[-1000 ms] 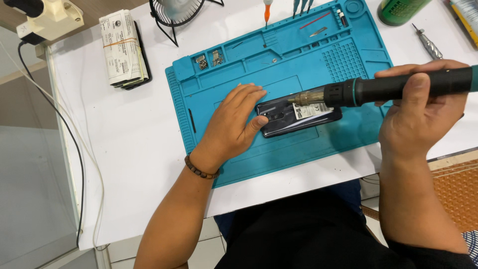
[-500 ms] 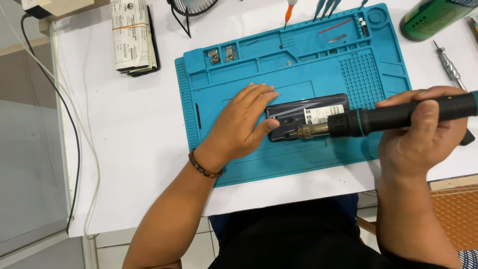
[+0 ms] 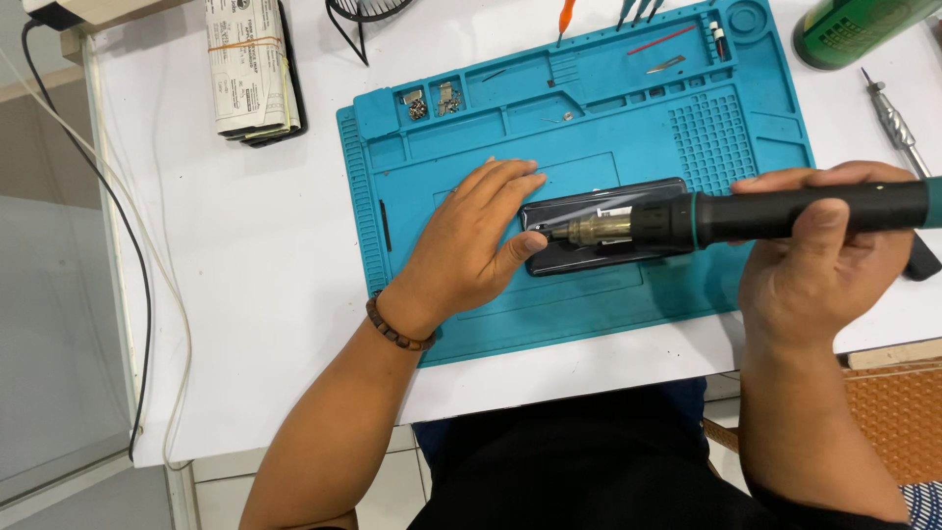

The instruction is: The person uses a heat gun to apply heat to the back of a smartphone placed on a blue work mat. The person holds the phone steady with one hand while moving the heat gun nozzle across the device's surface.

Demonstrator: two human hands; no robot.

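A black phone (image 3: 628, 257) lies open on a teal repair mat (image 3: 589, 118). My left hand (image 3: 469, 245) rests flat on the mat with its fingertips pressing the phone's left end. My right hand (image 3: 819, 270) grips a black power screwdriver (image 3: 746, 216) held level over the phone. Its metal tip points left and meets the phone's left end beside my left thumb. Most of the phone's middle is hidden under the tool.
Small screws and parts sit in the mat's top compartments (image 3: 432, 100). A banded bundle of papers (image 3: 247, 69) lies at the back left. A green can (image 3: 854, 29) and a metal screwdriver (image 3: 895, 123) lie at the back right. A black cable (image 3: 118, 216) runs down the left edge.
The screwdriver tip has slid left along the phone, from its middle to its left end near my left thumb. My left hand has stayed on the phone.
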